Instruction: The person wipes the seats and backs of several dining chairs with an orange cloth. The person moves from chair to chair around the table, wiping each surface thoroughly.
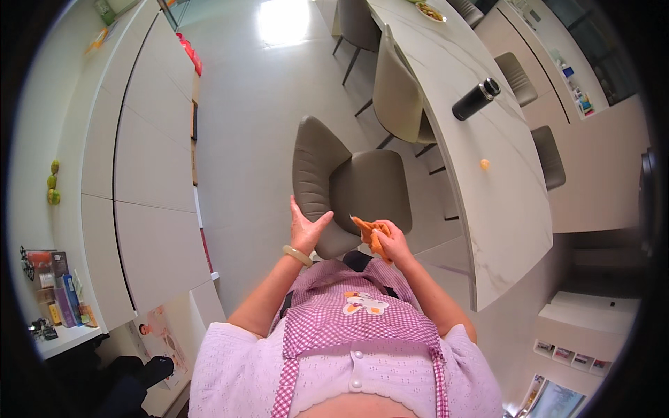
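A grey-brown upholstered chair stands right in front of me, pulled out from the table and turned sideways. My left hand, with a pale bangle at its wrist, is on the top edge of the ribbed backrest, thumb spread from the fingers. In my right hand is a bunched orange cloth, held above the near edge of the seat. Part of the cloth is hidden by my fingers.
To the right runs a marble-patterned table bearing a black bottle, a small orange round object and a plate of food. Another chair stands against its side. Pale cabinets line the left.
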Tool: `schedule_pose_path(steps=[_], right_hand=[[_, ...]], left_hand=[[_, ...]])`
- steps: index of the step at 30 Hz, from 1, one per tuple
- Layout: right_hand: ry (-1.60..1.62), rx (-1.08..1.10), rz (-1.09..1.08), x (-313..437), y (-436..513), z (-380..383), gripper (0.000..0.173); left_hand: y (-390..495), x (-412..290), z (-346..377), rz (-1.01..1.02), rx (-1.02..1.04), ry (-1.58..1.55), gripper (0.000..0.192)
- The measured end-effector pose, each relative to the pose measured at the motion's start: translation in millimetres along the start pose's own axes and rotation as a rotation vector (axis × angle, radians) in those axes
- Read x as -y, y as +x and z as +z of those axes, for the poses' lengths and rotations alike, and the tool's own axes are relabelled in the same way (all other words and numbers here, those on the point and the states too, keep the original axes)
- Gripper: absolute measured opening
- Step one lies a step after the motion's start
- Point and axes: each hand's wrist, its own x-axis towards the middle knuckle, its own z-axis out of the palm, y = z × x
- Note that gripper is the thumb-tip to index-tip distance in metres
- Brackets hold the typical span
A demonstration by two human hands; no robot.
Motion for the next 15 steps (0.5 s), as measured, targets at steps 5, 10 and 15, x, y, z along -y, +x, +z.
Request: schedule_pose_path(steps=[5,10,15], right_hand=[[-0.131,0.030,0.008,8.1,5.1,-5.5,0.034],[0.193,0.336,0.547,-46.9,-10.7,13.3,0.026],[0.825,0.378,0.938,-82.0,-25.8,67.8,0.060]], left_hand=[[-3.8,6.5,5.4,0.041,0.015,-0.147,0.099],[50.3,-7.4,-22.5,-0.055,0.069,0.007,0.111],[147.3,-44.1,-22.3,0.091,0.112,0.256,0.115]])
